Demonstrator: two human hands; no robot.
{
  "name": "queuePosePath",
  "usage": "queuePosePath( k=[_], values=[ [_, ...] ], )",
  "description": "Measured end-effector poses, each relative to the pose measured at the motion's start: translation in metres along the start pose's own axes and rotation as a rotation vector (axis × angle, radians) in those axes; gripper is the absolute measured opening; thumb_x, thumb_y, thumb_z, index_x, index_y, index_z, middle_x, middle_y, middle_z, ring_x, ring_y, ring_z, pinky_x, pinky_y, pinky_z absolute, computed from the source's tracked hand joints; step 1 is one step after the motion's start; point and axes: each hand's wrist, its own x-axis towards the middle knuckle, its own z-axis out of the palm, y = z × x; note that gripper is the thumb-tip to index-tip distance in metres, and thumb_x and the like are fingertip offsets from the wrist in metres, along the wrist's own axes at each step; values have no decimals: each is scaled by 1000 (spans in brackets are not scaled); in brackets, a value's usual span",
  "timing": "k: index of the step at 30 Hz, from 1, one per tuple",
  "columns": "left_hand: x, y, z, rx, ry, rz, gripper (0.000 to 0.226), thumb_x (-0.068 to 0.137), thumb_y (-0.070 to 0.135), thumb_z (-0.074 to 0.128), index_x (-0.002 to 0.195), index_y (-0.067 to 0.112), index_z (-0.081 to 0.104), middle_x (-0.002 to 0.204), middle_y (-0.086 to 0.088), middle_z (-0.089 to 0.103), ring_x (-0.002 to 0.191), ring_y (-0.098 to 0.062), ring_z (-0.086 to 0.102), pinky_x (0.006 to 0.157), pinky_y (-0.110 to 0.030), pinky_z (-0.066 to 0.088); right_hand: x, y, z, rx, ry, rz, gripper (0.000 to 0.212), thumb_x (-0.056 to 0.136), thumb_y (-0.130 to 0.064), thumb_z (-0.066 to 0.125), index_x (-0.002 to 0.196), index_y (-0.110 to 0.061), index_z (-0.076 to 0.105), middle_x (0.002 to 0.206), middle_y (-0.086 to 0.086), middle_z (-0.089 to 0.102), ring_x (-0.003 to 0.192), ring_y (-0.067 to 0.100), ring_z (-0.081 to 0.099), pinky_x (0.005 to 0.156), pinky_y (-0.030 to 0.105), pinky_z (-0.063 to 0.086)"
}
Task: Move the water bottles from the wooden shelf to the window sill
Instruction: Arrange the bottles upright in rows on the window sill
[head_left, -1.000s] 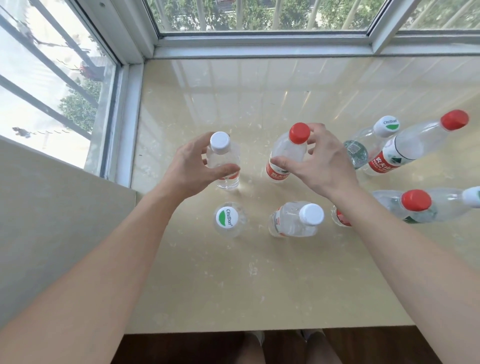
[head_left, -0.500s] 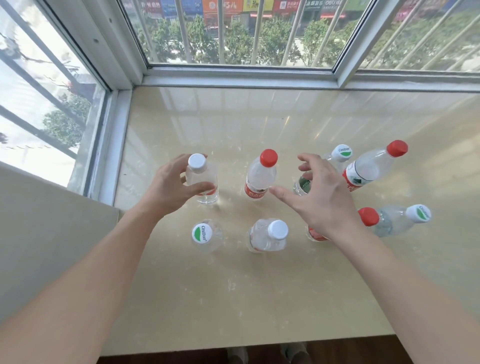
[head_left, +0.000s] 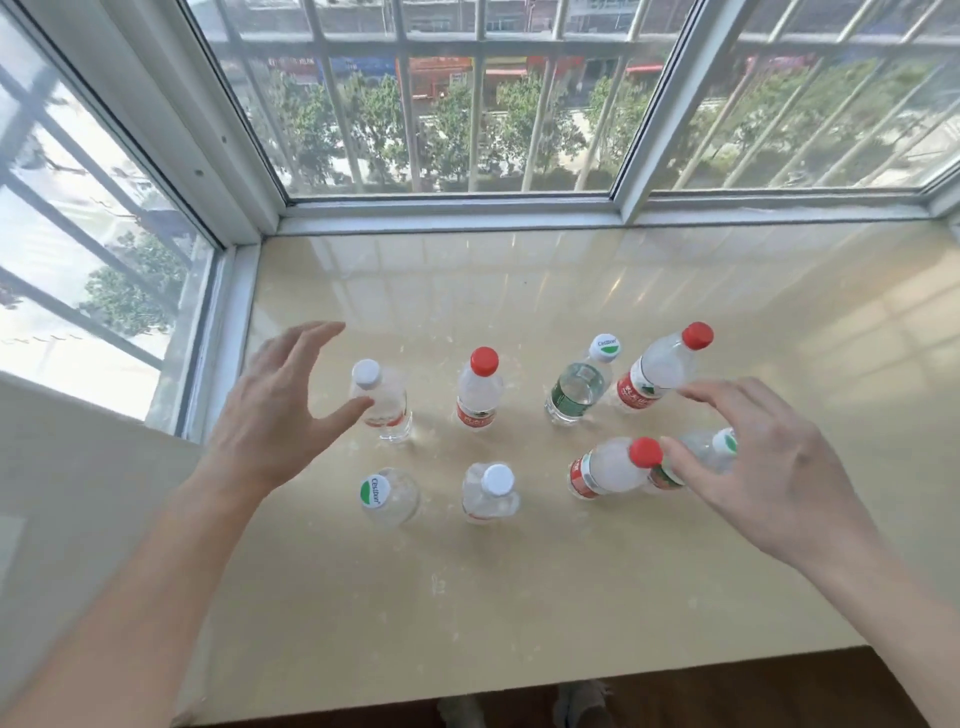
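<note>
White-capped bottle (head_left: 382, 402) just beside left fingers (head_left: 311, 343).

Both forearms are bare up to the lower corners of the frame, with no sleeve, watch, bracelet or ring showing on them. The left hand (head_left: 275, 410) and right hand (head_left: 769, 478) are uncovered too, with short, plain fingernails. At the bottom centre of the frame, the toes of pale grey shoes (head_left: 524, 706) show on dark flooring.
</note>
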Motion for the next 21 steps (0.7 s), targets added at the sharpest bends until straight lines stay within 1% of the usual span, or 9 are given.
queuePosePath(
  k=[2,4,6,9,11,13,15,19,21],
  values=[
    [-6,33,-8,85,57,116,61,82,47,70,136,26,49,137,6,52,125,-22,48,94,-40,45,-3,29,-28,-86,15,27,43,79,-34,75,119,-21,65,113,-3,63,105,26,63,81,39,52],
    [-5,70,-1,117,85,203,59,82,51,64,132,23,53,133,5,55,120,-21,50,89,-40,49,1,61,-46,-154,25,35,41,78,-31,76,116,-18,67,111,1,64,103,30,64,80,40,53],
    [1,108,19,113,75,255,56,83,48,66,130,22,55,132,7,56,118,-19,52,83,-39,53,12,90,-55,-188,16,36,39,78,-30,76,114,-17,68,110,2,64,103,31,63,80,40,52],
    [14,158,62,84,37,298,52,83,45,64,128,20,56,130,7,56,112,-19,57,76,-38,56,40,130,-53,-161,-57,51,38,81,-33,74,115,-18,68,114,0,64,107,28,61,83,36,47],
    [24,183,88,101,22,260,52,82,44,68,127,21,56,130,8,56,112,-20,57,72,-32,51,64,153,-43,-95,-127,64,43,82,-38,72,120,-20,65,118,-2,64,111,25,60,88,35,46],
    [35,199,108,117,0,201,52,81,42,71,126,21,57,129,8,57,110,-19,57,74,-26,39,87,172,-27,-14,-193,43,53,79,-45,69,126,-21,60,121,-2,63,114,23,60,94,40,49],
    [46,206,126,127,-27,149,50,82,42,70,125,22,57,126,9,58,107,-19,59,75,-24,32,109,184,-8,56,-260,20,63,80,-46,74,134,-22,53,126,-1,59,118,20,58,97,40,48],
    [63,206,159,114,-58,28,53,78,44,73,122,18,59,121,6,60,88,-24,66,70,-31,43,140,190,32,183,-327,1,88,74,-50,81,147,-23,40,136,0,49,123,14,51,100,32,42],
    [68,202,173,123,-85,-34,58,77,49,74,124,19,58,122,5,58,86,-25,65,72,-33,46,150,191,48,257,-319,25,95,71,-49,85,149,-22,38,138,1,47,126,14,49,103,30,39]
  ],
)
